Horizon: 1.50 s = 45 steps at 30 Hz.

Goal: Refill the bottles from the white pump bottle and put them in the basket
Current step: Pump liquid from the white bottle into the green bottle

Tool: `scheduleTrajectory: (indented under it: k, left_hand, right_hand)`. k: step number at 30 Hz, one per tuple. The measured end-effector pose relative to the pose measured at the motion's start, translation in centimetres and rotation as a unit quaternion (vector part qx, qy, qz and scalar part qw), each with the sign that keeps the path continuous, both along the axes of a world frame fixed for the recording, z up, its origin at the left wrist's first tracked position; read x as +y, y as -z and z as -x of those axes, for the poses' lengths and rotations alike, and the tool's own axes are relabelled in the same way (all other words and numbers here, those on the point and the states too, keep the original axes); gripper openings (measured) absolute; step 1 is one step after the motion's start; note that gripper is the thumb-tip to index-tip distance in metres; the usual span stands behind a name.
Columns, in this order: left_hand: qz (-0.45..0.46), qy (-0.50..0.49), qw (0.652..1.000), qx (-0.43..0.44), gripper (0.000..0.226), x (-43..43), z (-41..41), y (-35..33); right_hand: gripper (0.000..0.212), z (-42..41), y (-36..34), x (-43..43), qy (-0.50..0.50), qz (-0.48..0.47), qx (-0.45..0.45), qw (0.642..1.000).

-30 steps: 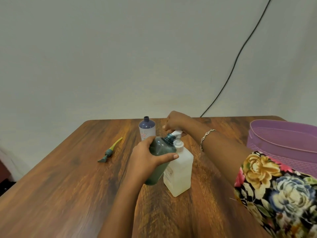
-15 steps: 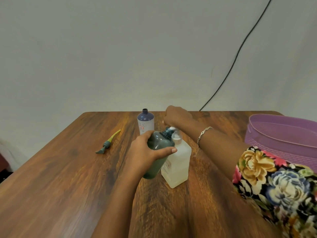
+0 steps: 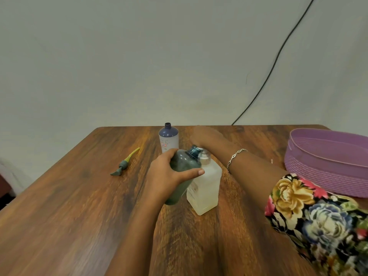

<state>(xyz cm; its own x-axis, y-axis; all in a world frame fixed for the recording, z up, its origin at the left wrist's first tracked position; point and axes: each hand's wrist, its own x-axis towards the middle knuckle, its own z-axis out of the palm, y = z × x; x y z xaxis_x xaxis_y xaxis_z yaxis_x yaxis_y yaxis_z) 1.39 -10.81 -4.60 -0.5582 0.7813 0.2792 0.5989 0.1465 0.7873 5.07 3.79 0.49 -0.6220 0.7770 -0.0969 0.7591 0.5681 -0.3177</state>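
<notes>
My left hand (image 3: 167, 176) grips a dark green translucent bottle (image 3: 182, 176), tilted so its open neck leans against the pump of the white pump bottle (image 3: 206, 188), which stands mid-table. My right hand (image 3: 207, 136) rests on top of the pump head, which it hides; the hand is blurred. A capless white bottle with a purple top (image 3: 168, 138) stands upright behind them. The purple basket (image 3: 326, 162) sits at the right edge; its visible part holds nothing.
A green and yellow pump cap with its tube (image 3: 124, 163) lies on the wooden table (image 3: 69, 206) to the left. A black cable (image 3: 274, 62) runs down the wall behind. My floral sleeve (image 3: 318, 222) fills the lower right.
My right hand pushed down on the pump head, which showed white a second ago and is now covered. The green bottle stays at the spout. The view has shifted slightly.
</notes>
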Motion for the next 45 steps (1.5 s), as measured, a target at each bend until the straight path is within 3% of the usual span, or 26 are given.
scheduleTrajectory:
  k: [6,10,15,22,28,32,39,45]
  left_hand:
    - [-0.001,0.016,1.000,-0.017,0.096,0.1,-0.4,-0.3]
    - [-0.007,0.006,1.000,-0.007,0.079,-0.2,-0.4,-0.5]
    - [-0.008,0.013,1.000,-0.010,0.093,-0.2,-0.4,-0.5]
    - [-0.004,0.012,1.000,-0.019,0.094,-0.2,-0.3,-0.1]
    - [-0.007,0.019,0.999,-0.026,0.098,0.0,-0.4,-0.5]
    - [-0.011,0.021,0.999,-0.023,0.097,-0.3,-0.3,-0.8]
    - [-0.011,0.019,0.999,-0.029,0.102,-0.1,0.0,-0.2]
    - [-0.008,0.028,0.999,-0.031,0.093,-0.2,-0.4,-0.2]
  right_hand:
    - [0.015,-0.3,-1.4,0.1,-0.016,0.057,0.031,0.998]
    - [0.020,-0.3,-2.1,-0.5,-0.046,0.102,-0.016,0.994]
    - [0.013,-0.3,-1.6,-0.6,-0.022,0.033,0.008,0.999]
    - [0.026,-0.6,-0.3,-0.6,-0.011,-0.063,0.026,0.998]
    - [0.010,-0.3,-1.9,-0.1,-0.035,0.057,0.030,0.997]
    - [0.004,0.1,-1.9,-0.2,-0.043,0.041,0.028,0.998]
    - [0.013,0.0,-0.2,0.1,-0.027,-0.037,0.016,0.999]
    - [0.007,0.0,-1.3,0.0,-0.051,0.034,0.012,0.998]
